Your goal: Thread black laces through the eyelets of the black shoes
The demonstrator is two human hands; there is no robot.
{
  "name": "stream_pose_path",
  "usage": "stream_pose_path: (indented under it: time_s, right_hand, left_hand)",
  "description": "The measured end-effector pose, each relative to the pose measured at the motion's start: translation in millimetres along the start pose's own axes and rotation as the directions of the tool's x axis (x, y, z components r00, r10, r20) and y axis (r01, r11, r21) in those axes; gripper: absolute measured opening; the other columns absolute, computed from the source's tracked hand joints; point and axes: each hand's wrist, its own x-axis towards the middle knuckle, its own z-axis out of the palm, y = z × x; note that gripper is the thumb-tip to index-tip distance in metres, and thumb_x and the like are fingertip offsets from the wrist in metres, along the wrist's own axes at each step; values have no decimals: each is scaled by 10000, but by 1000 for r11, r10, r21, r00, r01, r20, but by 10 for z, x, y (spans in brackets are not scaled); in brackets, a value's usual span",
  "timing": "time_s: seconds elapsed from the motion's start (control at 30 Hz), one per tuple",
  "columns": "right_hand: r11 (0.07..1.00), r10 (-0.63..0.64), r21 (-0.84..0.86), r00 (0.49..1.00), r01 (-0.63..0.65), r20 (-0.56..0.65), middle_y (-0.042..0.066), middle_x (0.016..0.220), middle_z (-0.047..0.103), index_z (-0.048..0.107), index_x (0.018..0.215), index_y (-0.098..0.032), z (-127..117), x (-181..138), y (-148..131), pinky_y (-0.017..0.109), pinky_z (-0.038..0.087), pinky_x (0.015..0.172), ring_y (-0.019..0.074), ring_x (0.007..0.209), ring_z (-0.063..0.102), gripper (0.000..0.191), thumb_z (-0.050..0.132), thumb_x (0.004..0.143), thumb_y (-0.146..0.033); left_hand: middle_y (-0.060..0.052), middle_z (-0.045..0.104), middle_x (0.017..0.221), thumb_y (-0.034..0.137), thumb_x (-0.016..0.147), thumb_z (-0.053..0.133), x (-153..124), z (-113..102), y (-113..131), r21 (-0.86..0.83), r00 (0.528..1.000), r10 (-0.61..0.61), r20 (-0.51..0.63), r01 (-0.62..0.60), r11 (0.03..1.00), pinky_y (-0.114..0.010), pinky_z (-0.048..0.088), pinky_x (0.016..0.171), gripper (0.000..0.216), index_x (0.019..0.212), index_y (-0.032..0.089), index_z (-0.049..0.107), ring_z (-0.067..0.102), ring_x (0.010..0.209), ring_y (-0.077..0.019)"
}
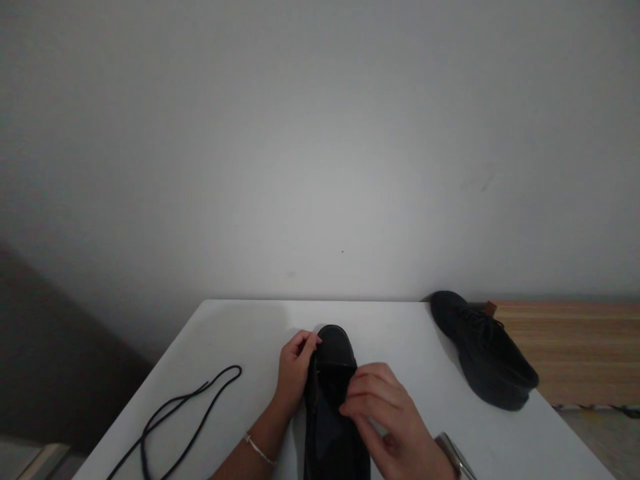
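Head view: from where I stand, a black shoe [336, 345] lies on the white counter [250, 337], toe pointing at the wall [320, 167]. The left hand [295, 367] grasps its side near the toe; the right hand [383, 407] has its fingers curled in at the opening's edge, though I can't tell what they pinch. A looped black cord [185, 399] lies at left, another black shoe [480, 353] at the counter's right edge

The left bare hand [296, 370], on a bare forearm [267, 430] slanting upward, pinches with its thumb extended beside curled fingers. The right bare hand [389, 417] angles leftward from its wrist [437, 460], fingers bent and tips gathered near the thumb.
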Motion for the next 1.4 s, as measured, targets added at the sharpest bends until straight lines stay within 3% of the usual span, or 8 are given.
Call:
stream_pose_path:
  time_s: [0.13, 0.4, 0.57, 0.8, 0.93, 1.1, 1.27, 1.4]
  right_hand:
    - [992, -95, -55, 969, 110, 229, 47, 895, 737, 661, 1087, -276, 74, -33, -27, 351, 517, 775, 209, 887, 640, 229, 497, 984, -154]
    - [945, -79, -229, 840, 235, 537, -71, 690, 726, 663, 694, -243, 205, 209, -59, 333, 415, 726, 146, 755, 626, 225, 677, 916, -276]
    - [883, -28, -357, 794, 305, 608, -80, 656, 713, 619, 617, -242, 224, 368, -131, 360, 386, 729, 156, 713, 598, 270, 721, 867, -232]
    - [849, 77, -417, 705, 324, 705, -59, 736, 739, 654, 693, -225, 316, 374, -121, 379, 414, 794, 185, 808, 647, 178, 772, 826, -216]
    - [834, 124, -448, 682, 322, 721, -45, 756, 749, 703, 743, -216, 377, 384, -114, 389, 459, 794, 200, 824, 674, 113, 752, 845, -224]
    - [789, 177, -519, 687, 329, 704, 5, 755, 754, 745, 769, -222, 423, 383, -139, 403, 509, 788, 221, 804, 694, 126, 700, 885, -238]
    - [760, 182, -568, 736, 316, 652, 79, 790, 751, 761, 743, -192, 497, 344, -98, 406, 529, 765, 250, 822, 684, 197, 658, 904, -236]
    - [811, 160, -504, 716, 296, 679, 96, 838, 719, 761, 763, -209, 401, 366, -79, 392, 512, 776, 271, 899, 650, 191, 653, 911, -263]
  left_hand:
    - [-22, 632, 687, 527, 832, 612, 1, 18, 12, 2, 1000, -6, 4, 6, 1000, -302, 454, 688, 368, 718, 182, 673, 584, 712, -214]
    - [-25, 647, 707, 502, 850, 590, 4, 37, -18, -19, 1000, -7, 10, 7, 1000, -302, 461, 698, 352, 725, 179, 657, 594, 718, -208]
    - [-29, 647, 712, 506, 835, 598, 4, 42, -4, -27, 1000, -4, 7, 4, 1000, -302, 463, 693, 350, 711, 182, 646, 593, 719, -212]
    - [-21, 643, 689, 488, 831, 591, 19, 54, -6, -40, 1000, -7, -3, 7, 999, -300, 464, 687, 336, 693, 187, 646, 594, 707, -207]
    - [-20, 639, 685, 477, 834, 587, 19, 55, -3, -43, 1000, -9, -1, 9, 999, -298, 465, 683, 328, 698, 185, 647, 593, 702, -204]
    - [-21, 644, 686, 479, 837, 589, 16, 51, -4, -41, 1000, -11, 0, 11, 999, -299, 467, 685, 331, 700, 185, 651, 600, 704, -206]
    - [-26, 646, 693, 478, 847, 579, 20, 51, -28, -32, 1000, 0, 7, 0, 999, -300, 469, 687, 339, 691, 184, 641, 602, 704, -206]
    - [-22, 640, 689, 491, 849, 576, 47, 49, -89, -23, 1000, 19, 15, -18, 1000, -302, 467, 690, 351, 698, 182, 645, 600, 707, -205]
